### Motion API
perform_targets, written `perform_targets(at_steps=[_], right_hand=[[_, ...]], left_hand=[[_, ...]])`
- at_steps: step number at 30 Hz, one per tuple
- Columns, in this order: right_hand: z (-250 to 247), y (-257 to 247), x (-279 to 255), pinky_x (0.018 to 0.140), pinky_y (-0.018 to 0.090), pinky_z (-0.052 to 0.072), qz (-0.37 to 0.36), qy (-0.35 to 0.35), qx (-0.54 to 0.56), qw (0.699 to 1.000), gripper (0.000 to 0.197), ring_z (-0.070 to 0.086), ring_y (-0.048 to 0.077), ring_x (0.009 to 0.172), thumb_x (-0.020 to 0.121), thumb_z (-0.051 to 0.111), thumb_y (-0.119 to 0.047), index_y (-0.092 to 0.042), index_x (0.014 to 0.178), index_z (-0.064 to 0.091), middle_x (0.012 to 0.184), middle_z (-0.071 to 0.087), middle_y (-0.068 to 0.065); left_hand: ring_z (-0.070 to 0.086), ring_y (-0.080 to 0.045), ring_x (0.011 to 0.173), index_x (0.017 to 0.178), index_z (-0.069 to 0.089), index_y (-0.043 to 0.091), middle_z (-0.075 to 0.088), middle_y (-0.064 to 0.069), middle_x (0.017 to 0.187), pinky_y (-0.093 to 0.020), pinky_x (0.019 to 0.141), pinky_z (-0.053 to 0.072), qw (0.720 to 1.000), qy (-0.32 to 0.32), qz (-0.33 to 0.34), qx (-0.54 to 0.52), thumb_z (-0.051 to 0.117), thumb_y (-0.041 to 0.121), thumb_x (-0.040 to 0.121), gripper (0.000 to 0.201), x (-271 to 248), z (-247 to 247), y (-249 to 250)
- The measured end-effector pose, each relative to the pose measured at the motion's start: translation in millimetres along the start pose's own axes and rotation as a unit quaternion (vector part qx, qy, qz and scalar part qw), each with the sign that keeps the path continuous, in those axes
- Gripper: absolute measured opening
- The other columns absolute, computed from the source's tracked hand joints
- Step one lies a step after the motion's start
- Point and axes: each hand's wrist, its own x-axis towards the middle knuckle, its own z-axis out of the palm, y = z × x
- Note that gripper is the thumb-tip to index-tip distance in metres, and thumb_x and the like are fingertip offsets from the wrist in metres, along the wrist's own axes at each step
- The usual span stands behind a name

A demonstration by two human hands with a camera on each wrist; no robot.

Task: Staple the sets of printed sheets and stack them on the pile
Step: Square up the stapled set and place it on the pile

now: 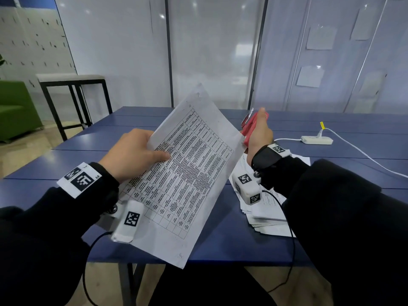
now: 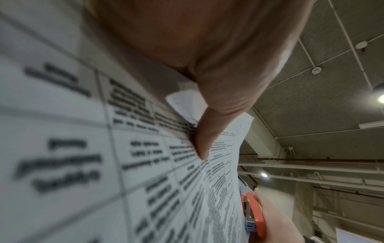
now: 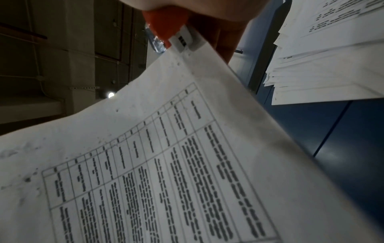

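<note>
Blue bench (image 1: 220, 244) below: left hand (image 1: 130, 153) pinches the printed set (image 1: 185, 180), right hand (image 1: 258, 133) fingers wrap the red stapler (image 1: 250, 129). Seat the upper-right corner fully, sheets flush, then squeeze.

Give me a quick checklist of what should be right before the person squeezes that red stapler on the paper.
1. Left hand grips the set of sheets, thumb pressed on the printed side: ok.
2. Right hand holds the red stapler firmly: ok.
3. Stapler mouth sits at a corner of the set: ok, seen in the right wrist view.
4. Sheets squared up at that corner: cannot tell.
5. No finger in the stapler mouth: cannot tell, partly hidden.
6. Pile on the blue table is within reach, under the right forearm: ok.
</note>
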Motion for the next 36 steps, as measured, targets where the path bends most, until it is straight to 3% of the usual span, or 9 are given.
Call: perform_targets(at_steps=[2,4,6,9,12,16,22,28,36], right_hand=[[0.0,-0.4,0.0,0.059,0.026,0.053,-0.002,0.010,-0.007,1.000,0.053,0.064,0.015,0.071,0.099,0.051,-0.065,-0.014,0.099,0.064,0.085,0.065,-0.001],[-0.5,-0.2,0.7,0.055,0.024,0.048,-0.002,0.011,-0.021,1.000,0.054,0.063,0.013,0.072,0.099,0.049,-0.066,-0.015,0.106,0.062,0.086,0.063,-0.002],[-1.2,0.0,0.5,0.054,0.023,0.047,-0.006,0.015,-0.037,0.999,0.052,0.062,0.012,0.072,0.098,0.048,-0.068,-0.017,0.100,0.060,0.085,0.061,-0.003],[-0.4,1.0,2.9,0.062,0.027,0.054,0.006,0.018,-0.020,1.000,0.052,0.066,0.016,0.079,0.095,0.052,-0.069,-0.018,0.097,0.061,0.088,0.063,-0.002],[1.9,0.5,5.1,0.077,0.038,0.060,0.028,-0.006,0.035,0.999,0.049,0.072,0.022,0.082,0.093,0.058,-0.066,-0.017,0.097,0.064,0.094,0.069,0.002],[1.8,-0.8,6.8,0.063,0.032,0.054,0.035,-0.013,0.101,0.994,0.045,0.063,0.018,0.053,0.093,0.056,-0.062,-0.018,0.094,0.064,0.081,0.066,0.002],[-0.6,-5.5,7.2,0.087,0.040,0.059,0.032,0.027,0.057,0.998,0.044,0.067,0.021,0.074,0.100,0.049,-0.062,-0.021,0.085,0.057,0.085,0.067,0.001],[-1.0,-6.4,9.0,0.074,0.042,0.062,0.018,0.032,0.027,0.999,0.051,0.068,0.028,0.069,0.097,0.049,-0.067,-0.018,0.084,0.055,0.084,0.070,0.010],[-4.4,-8.0,12.8,0.067,0.036,0.057,0.024,0.046,0.025,0.998,0.051,0.063,0.025,0.062,0.097,0.045,-0.069,-0.020,0.082,0.053,0.076,0.066,0.007]], left_hand=[[0.075,-0.024,0.074,0.088,0.075,0.020,0.078,-0.001,0.077,-0.044,0.072,0.061,1.000,-0.002,0.001,0.006,0.082,0.029,0.086,0.011,-1.0,2.9,-0.1],[0.074,-0.023,0.075,0.088,0.075,0.022,0.077,-0.001,0.077,-0.040,0.071,0.060,1.000,0.002,0.006,0.009,0.082,0.030,0.086,0.011,-2.7,5.2,0.8],[0.074,-0.022,0.075,0.088,0.075,0.022,0.077,-0.001,0.078,-0.037,0.070,0.058,1.000,0.007,0.011,0.014,0.082,0.030,0.087,0.011,-3.6,6.9,2.4],[0.073,-0.022,0.074,0.087,0.073,0.020,0.076,-0.002,0.077,-0.034,0.064,0.055,0.999,0.018,0.017,0.022,0.081,0.029,0.087,0.012,-4.3,7.9,3.8],[0.073,-0.024,0.075,0.087,0.074,0.020,0.077,-0.004,0.078,-0.041,0.070,0.059,0.999,0.018,0.021,0.026,0.080,0.029,0.087,0.011,-4.4,7.8,3.9],[0.073,-0.023,0.075,0.088,0.074,0.021,0.077,-0.003,0.077,-0.044,0.073,0.060,0.999,0.026,0.018,0.025,0.080,0.029,0.088,0.010,-5.0,7.3,3.2],[0.073,-0.022,0.073,0.092,0.074,0.023,0.077,-0.002,0.077,-0.044,0.071,0.060,0.999,0.015,0.025,0.033,0.080,0.032,0.088,0.011,-6.6,9.4,4.4],[0.074,-0.022,0.072,0.093,0.075,0.024,0.077,-0.002,0.077,-0.043,0.068,0.061,0.999,0.014,0.024,0.034,0.079,0.031,0.088,0.009,-7.8,10.1,6.7],[0.074,-0.021,0.073,0.092,0.075,0.024,0.077,-0.002,0.076,-0.041,0.069,0.060,0.999,0.012,0.022,0.033,0.079,0.030,0.088,0.008,-9.7,10.4,8.2]])
